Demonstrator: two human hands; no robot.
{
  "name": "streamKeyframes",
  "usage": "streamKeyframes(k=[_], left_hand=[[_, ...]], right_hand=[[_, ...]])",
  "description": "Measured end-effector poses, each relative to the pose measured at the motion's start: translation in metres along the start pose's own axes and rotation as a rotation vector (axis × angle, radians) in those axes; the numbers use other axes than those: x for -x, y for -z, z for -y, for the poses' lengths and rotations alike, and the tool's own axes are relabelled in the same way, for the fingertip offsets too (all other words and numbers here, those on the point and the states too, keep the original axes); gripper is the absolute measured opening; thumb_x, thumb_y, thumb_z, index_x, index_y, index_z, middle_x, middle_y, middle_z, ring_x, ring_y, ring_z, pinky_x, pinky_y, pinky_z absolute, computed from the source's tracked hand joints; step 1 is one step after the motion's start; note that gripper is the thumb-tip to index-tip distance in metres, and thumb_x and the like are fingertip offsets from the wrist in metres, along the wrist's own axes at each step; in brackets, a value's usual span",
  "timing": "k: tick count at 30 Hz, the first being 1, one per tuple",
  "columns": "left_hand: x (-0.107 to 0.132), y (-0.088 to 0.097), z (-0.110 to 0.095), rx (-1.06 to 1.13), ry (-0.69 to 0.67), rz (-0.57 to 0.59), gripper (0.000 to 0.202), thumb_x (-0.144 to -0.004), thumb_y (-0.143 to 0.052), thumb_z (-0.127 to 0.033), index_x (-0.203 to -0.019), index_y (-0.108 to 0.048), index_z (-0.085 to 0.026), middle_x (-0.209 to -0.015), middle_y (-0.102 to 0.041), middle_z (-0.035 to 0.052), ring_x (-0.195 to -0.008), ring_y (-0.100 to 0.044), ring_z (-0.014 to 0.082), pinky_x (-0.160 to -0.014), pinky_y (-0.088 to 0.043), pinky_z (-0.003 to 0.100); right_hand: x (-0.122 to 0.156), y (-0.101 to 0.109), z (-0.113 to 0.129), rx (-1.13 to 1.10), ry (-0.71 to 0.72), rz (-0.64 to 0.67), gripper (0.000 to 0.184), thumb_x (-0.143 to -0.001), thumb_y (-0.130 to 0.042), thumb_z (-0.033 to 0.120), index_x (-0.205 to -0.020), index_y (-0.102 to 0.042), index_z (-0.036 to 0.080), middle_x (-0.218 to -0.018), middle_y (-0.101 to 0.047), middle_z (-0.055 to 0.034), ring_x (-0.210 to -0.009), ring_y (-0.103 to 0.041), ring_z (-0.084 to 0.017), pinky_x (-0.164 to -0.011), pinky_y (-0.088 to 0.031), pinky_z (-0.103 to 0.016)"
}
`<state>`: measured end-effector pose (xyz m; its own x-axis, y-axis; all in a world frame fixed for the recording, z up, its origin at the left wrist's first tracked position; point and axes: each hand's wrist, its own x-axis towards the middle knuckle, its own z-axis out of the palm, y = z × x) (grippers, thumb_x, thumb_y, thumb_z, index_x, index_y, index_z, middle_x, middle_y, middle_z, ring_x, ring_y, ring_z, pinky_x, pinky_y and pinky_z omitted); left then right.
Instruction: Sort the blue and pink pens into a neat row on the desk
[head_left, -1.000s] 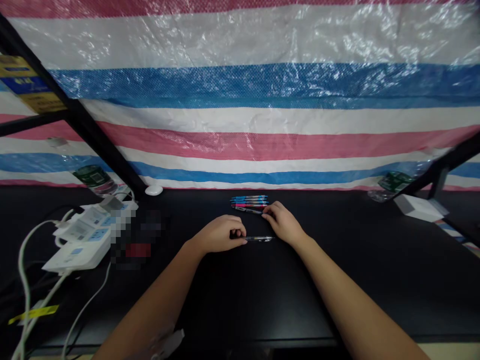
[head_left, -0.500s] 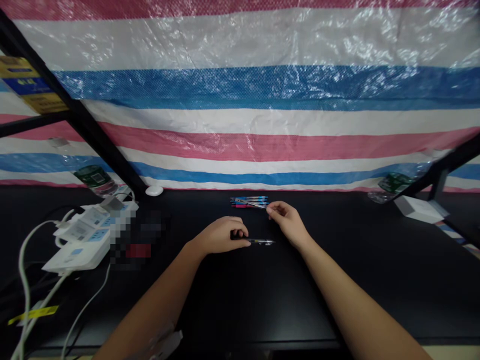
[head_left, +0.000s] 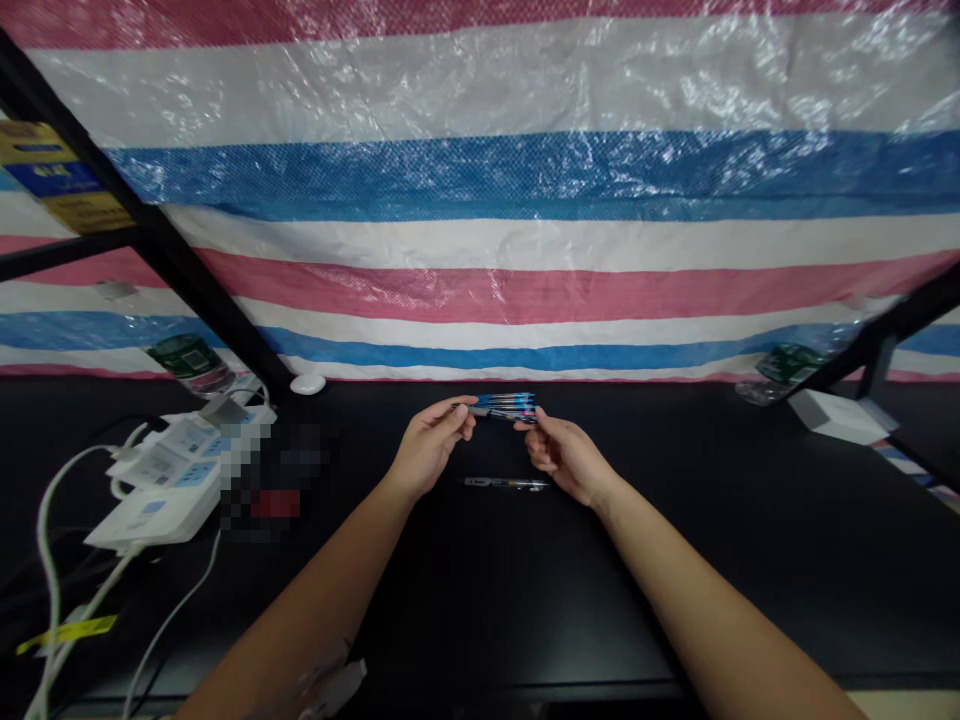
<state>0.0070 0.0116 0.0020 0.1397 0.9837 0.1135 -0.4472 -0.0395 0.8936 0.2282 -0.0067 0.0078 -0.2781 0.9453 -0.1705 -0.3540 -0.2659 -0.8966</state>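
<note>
Between my two hands a pen (head_left: pixel 491 413) with a grey grip is held level, one end in each hand. My left hand (head_left: pixel 431 445) pinches its left end with thumb and finger. At its right end, the fingers of my right hand (head_left: pixel 568 453) are closed on it. Just behind it lies a row of several pens (head_left: pixel 506 401) with blue parts, partly hidden by the held pen and my fingers. Nearer to me, a single dark pen (head_left: pixel 504 484) with a clear barrel rests flat on the black table (head_left: pixel 510 600), touched by neither hand.
At left are a white power strip (head_left: pixel 180 480) with plugs and cables, a pixelated patch, and a white mouse-like object (head_left: pixel 307 383). Plastic bottles (head_left: pixel 191 362) stand near the black frame posts. A white box (head_left: pixel 840 416) sits at right. Striped sheeting (head_left: pixel 510 290) hangs behind.
My left hand has let go of the dark pen, which stays on the table, and moved up to the held pen's left end. My right hand has lifted that pen from the row.
</note>
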Motion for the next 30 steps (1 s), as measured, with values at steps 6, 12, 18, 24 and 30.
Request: streamKeyframes(k=[6,12,18,24,30], left_hand=[[-0.004,0.0,0.007,0.017,-0.026,-0.145,0.021,-0.082,-0.079,-0.034,-0.088,-0.078,-0.014,-0.082,-0.067,0.0045,-0.068,-0.055,0.0095,-0.068,-0.047,0.025],[-0.004,-0.002,0.011,0.055,0.004,-0.177,0.027,-0.083,-0.079,-0.038,-0.096,-0.074,-0.015,-0.077,-0.067,0.0025,-0.072,-0.063,0.012,-0.07,-0.052,0.026],[-0.001,-0.007,0.01,0.056,0.042,-0.138,0.029,-0.081,-0.081,-0.04,-0.095,-0.072,-0.016,-0.085,-0.072,0.0041,-0.079,-0.071,0.0153,-0.078,-0.056,0.03],[-0.002,-0.007,0.009,0.07,0.041,-0.123,0.028,-0.081,-0.08,-0.039,-0.089,-0.068,-0.014,-0.102,-0.076,0.0101,-0.075,-0.07,0.0134,-0.078,-0.056,0.03],[0.0,-0.009,0.01,0.089,0.037,-0.065,0.026,-0.084,-0.078,-0.038,-0.09,-0.069,-0.015,-0.094,-0.077,0.009,-0.073,-0.069,0.0125,-0.077,-0.056,0.028]], right_hand=[[-0.003,0.002,-0.01,0.256,0.201,-0.032,0.033,-0.085,-0.074,0.05,-0.089,-0.074,0.017,-0.071,-0.065,-0.0029,-0.053,-0.046,-0.01,-0.047,-0.026,-0.025],[-0.001,-0.003,-0.011,0.3,0.294,-0.056,0.039,-0.083,-0.077,0.046,-0.113,-0.072,0.022,-0.08,-0.071,-0.0035,-0.061,-0.058,-0.014,-0.052,-0.039,-0.026],[-0.001,-0.005,-0.011,0.249,0.213,-0.056,0.036,-0.086,-0.072,0.053,-0.095,-0.072,0.018,-0.08,-0.071,-0.0062,-0.055,-0.056,-0.013,-0.044,-0.033,-0.024],[0.0,-0.007,-0.01,0.222,0.219,-0.04,0.037,-0.081,-0.078,0.048,-0.106,-0.071,0.02,-0.082,-0.07,-0.0041,-0.067,-0.064,-0.016,-0.05,-0.042,-0.025],[-0.001,-0.005,-0.011,0.318,0.241,-0.053,0.031,-0.084,-0.075,0.048,-0.091,-0.074,0.018,-0.078,-0.07,-0.0044,-0.059,-0.057,-0.013,-0.05,-0.039,-0.025]])
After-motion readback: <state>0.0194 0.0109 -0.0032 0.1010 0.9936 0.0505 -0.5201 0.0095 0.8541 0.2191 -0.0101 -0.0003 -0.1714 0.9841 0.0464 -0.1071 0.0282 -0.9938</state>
